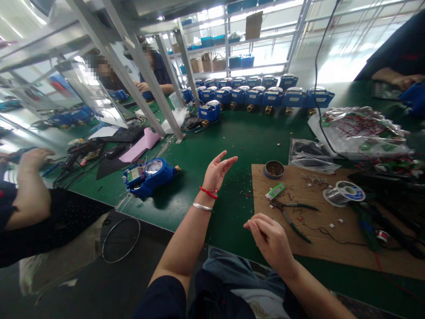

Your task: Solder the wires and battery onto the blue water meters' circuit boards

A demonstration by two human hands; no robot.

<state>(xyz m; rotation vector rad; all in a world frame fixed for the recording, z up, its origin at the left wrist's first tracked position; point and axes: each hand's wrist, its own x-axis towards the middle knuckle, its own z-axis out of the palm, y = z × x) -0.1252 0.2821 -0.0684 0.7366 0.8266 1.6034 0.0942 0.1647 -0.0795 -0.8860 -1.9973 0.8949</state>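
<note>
My left hand (218,170) is raised over the green bench (232,141) with its fingers stretched out and apart, holding nothing; a red string and a silver bangle circle its wrist. To its left lies an opened blue water meter (148,175) with its circuit board showing. My right hand (270,239) hovers near the front edge of a brown cardboard sheet (325,239), fingers curled in a pinch; what they hold, if anything, I cannot make out. Pliers (292,212) lie just beyond it on the cardboard.
On the cardboard sit a small round tin (274,169), a green label (275,191) and a solder spool (344,193). Rows of blue meters (262,95) line the back. Clear bags of wired parts (361,130) lie right. A neighbour's arm (28,190) rests at left.
</note>
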